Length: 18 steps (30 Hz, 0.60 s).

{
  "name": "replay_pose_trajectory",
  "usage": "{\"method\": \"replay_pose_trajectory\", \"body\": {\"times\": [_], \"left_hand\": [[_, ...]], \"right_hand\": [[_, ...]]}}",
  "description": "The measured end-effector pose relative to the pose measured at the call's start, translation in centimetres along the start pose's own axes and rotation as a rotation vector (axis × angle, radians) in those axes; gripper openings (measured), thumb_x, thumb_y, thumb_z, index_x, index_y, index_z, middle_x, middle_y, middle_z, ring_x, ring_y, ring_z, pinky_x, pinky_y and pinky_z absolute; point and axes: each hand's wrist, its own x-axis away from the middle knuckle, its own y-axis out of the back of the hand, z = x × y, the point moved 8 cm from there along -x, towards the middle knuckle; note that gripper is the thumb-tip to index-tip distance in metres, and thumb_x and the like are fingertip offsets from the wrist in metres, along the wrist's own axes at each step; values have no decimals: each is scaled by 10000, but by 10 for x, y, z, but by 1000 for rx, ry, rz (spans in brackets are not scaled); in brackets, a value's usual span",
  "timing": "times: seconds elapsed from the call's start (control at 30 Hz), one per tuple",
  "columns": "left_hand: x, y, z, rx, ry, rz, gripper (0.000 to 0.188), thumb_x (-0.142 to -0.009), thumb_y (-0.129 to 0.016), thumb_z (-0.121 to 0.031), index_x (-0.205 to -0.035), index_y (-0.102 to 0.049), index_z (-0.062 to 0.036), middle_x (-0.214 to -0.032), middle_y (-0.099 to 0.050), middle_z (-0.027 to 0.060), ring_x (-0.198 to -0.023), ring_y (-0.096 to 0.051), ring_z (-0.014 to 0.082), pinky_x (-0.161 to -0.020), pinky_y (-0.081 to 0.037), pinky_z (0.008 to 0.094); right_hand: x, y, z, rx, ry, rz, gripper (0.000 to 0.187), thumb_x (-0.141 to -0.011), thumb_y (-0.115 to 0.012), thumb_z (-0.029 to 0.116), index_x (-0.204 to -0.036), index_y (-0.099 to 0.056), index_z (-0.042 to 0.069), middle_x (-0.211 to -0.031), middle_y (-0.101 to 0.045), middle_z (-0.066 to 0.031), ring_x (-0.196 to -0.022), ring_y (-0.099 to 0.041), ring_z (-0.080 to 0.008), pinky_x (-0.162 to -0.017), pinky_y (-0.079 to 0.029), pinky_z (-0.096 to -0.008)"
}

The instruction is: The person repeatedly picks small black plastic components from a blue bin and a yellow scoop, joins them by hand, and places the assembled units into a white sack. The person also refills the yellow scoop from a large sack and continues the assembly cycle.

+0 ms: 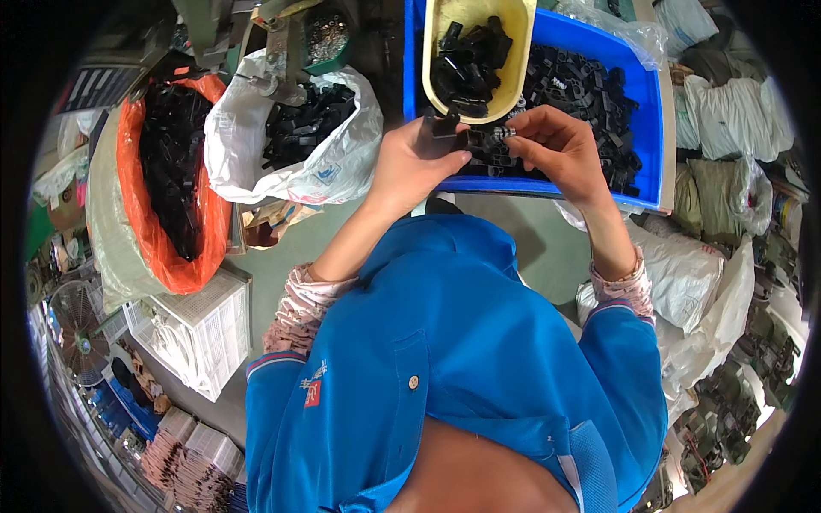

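Note:
My left hand (412, 165) is closed round a black plastic part (440, 137), with the thumb along its near side. Close to its right, my right hand (561, 152) pinches a small silvery metal piece (503, 133) between thumb and fingertips. The metal piece is beside the black part; whether they touch I cannot tell. Both hands are over the near edge of a blue crate (665, 145) full of small black plastic parts (590, 107). A yellow tub (523, 38) stands just beyond the hands, over the crate, and has larger black pieces (470, 73) in it.
To the left, a white sack (231, 167) and an orange-lined sack (137, 205) hold more black parts. A green dish of small metal bits (327, 41) is behind the white sack. White plastic baskets (209, 342) stand at lower left; filled bags (684, 274) lie at right.

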Motion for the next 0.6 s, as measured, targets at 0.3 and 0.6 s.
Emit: {"method": "replay_pose_trajectory", "body": {"times": [0.3, 0.6], "left_hand": [[12, 21, -18, -245, -204, -72, 320, -783, -750, 8, -1091, -667, -7, -992, -704, 36, -878, -621, 72, -799, -505, 240], [41, 61, -22, 116, -317, -348, 409, -836, -706, -4, -1211, -542, 13, -1178, -622, 79, -1032, -589, 117, -885, -488, 263]], "right_hand": [[-24, -68, 65, 781, 273, 291, 148, -806, -704, 36, -924, -635, -21, -793, -663, -87, -707, -630, -113, -651, -499, -262], [-68, -113, 55, 171, -70, 469, 328, -901, -654, 127, -1169, -611, -56, -940, -682, -101, -782, -640, -137, -718, -525, -258]]}}
